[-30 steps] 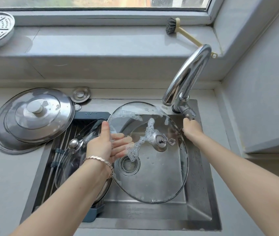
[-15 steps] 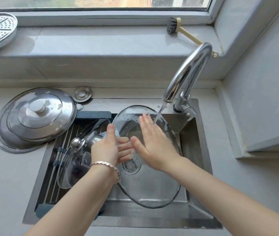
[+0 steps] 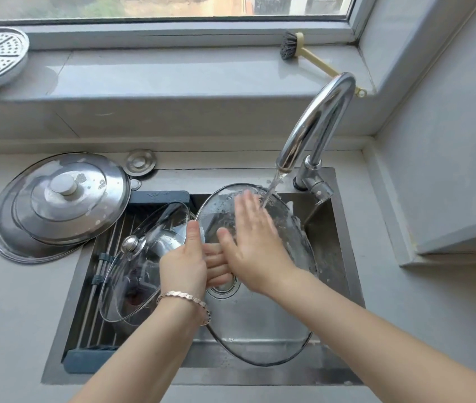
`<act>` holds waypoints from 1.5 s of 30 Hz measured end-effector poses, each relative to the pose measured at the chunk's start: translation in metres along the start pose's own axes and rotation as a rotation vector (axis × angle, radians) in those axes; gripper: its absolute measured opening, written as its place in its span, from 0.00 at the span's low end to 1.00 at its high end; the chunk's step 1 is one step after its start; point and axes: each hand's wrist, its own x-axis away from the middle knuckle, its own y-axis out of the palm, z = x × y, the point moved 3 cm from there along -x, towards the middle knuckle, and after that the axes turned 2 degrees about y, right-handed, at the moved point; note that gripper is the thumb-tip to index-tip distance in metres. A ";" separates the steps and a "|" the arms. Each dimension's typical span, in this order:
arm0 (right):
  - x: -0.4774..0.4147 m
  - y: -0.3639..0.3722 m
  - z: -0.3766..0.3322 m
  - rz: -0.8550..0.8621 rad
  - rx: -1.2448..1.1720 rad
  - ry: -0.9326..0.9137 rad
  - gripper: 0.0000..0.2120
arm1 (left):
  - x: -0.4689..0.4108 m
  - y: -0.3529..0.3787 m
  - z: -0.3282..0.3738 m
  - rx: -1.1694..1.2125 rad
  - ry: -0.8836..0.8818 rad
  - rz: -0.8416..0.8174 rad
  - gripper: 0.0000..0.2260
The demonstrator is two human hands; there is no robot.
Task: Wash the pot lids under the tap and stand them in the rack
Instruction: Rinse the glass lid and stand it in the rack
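lid (image 3: 260,330) hangs tilted over the sink (image 3: 334,257), its top edge near the sink's back edge, under the tap (image 3: 315,123). a second ago the water was off, foam streaked the glass and my right hand (image 3: 255,242) was at the tap handle. now the stream (image 3: 271,187) runs onto the glass and that hand lies flat on it, fingers straight, rubbing near the top. most of the foam is gone. my left hand (image 3: 183,266) grips the lid's left rim, thumb in front, fingers curled behind the glass. i judge the rinse under way, not finished. a second lid (image 3: 132,274) already leans in the rack (image 3: 97,286) at the sink's left side; steel lids (image 3: 62,199) wait by its back left corner.
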 end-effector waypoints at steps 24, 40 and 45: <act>-0.019 -0.007 0.032 0.141 -0.233 0.221 0.34 | 0.007 0.001 0.003 0.011 0.035 -0.006 0.25; 0.010 0.007 -0.013 0.228 -0.057 -0.053 0.37 | 0.001 0.002 0.008 -0.068 0.123 0.062 0.25; -0.021 -0.004 0.003 0.199 -0.154 0.263 0.32 | 0.005 0.007 0.003 -0.028 0.079 0.054 0.25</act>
